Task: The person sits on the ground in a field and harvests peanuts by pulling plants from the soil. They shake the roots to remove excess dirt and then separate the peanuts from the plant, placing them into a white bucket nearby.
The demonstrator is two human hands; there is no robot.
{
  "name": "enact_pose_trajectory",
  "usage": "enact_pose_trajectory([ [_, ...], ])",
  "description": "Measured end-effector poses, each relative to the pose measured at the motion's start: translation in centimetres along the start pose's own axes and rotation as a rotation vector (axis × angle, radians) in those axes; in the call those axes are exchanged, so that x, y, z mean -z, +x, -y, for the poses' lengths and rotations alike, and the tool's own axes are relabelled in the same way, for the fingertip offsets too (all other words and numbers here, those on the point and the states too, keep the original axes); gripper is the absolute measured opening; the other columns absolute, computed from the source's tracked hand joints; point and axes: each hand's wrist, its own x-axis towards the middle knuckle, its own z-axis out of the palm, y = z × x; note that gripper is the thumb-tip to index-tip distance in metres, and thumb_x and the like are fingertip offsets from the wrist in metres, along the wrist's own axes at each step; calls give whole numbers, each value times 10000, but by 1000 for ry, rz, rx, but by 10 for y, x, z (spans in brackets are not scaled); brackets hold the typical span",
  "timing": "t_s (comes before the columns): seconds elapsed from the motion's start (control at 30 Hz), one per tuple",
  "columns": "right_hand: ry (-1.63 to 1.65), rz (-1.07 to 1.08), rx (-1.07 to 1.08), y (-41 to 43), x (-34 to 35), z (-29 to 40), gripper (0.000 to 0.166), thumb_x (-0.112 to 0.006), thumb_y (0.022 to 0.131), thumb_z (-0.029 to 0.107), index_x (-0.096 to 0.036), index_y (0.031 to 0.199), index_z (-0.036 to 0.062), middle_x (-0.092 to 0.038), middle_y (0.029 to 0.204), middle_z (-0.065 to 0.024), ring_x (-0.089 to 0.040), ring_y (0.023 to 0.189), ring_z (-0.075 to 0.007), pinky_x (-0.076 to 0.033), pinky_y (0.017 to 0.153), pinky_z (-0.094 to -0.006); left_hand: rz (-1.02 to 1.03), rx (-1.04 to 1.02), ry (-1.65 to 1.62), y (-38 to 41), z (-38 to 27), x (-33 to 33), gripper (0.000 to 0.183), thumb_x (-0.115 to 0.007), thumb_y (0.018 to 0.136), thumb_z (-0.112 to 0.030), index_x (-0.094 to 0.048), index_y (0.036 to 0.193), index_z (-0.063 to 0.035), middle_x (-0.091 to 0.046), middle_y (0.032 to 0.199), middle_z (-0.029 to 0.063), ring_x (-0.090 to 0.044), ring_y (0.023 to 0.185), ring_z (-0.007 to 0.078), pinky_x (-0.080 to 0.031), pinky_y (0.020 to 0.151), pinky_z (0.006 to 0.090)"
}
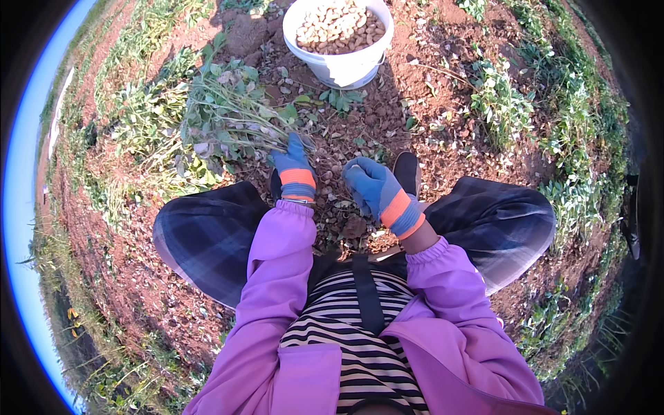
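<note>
My left hand (294, 168), in a blue glove with an orange band, is closed around the stem ends of a bunch of uprooted peanut plants (228, 109). The leafy tops spread away to the upper left, and the roots are mostly hidden by the glove. To its right, my right hand (372, 188), gloved alike, hovers above the soil with its fingers curled in. Something small and pale shows at those fingertips, but whether it is held is unclear. Beyond both hands stands a white plastic bucket (340, 67), filled high with unshelled peanuts (342, 28).
Reddish soil (358, 124) strewn with dry leaves lies between my bent legs. More pulled plants (150, 109) are heaped on the left. A row of green plants (503, 109) runs along the right. My dark shoe (407, 171) is just beyond my right hand.
</note>
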Motion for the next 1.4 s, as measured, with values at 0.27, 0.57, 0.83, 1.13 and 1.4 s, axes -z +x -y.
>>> enact_pose_trajectory([
  [0.27, 275, -25, 74, 14, 15, -14, 123, -561, 816, 119, -553, 912, 42, -538, 712, -11, -486, 528, -75, -391, 440, -207, -5, 77, -103, -15, -30, -15, 289, -571, 863, -280, -446, 1016, -69, -556, 802, 47, -472, 660, 141, -391, 602, 305],
  [0.57, -590, -334, 495, 33, -14, -41, 362, -636, 739, 195, -535, 1037, 17, -585, 781, -91, -570, 664, -200, -467, 635, -310, 8, 68, -104, -15, -22, -13, 416, -605, 838, -283, -435, 1138, -50, -560, 885, 52, -492, 718, 152, -407, 632, 311],
  [0.83, -993, -388, 393, 40, -23, -40, 370, -662, 711, 233, -501, 987, 48, -571, 820, -140, -574, 733, -326, -454, 626, -398, -147, 31, -86, -26, -26, -24, 406, -617, 833, -202, -442, 1166, -50, -561, 938, 60, -522, 727, 157, -442, 610, 300],
  [1.13, -610, -69, 281, 44, -5, -29, 294, -615, 731, 202, -517, 944, 25, -577, 771, -146, -576, 669, -289, -452, 595, -378, 49, 163, -279, -14, -11, -10, 346, -583, 853, -251, -449, 1091, -40, -575, 917, 101, -536, 735, 177, -430, 636, 312],
  [1.4, -597, 47, 388, 31, 0, -7, 159, -595, 746, 121, -527, 842, 14, -505, 629, -39, -465, 577, -105, -419, 554, -262, 90, 135, -183, -27, -33, -23, 209, -562, 867, -233, -467, 922, -56, -558, 704, 66, -500, 565, 140, -383, 505, 279],
])
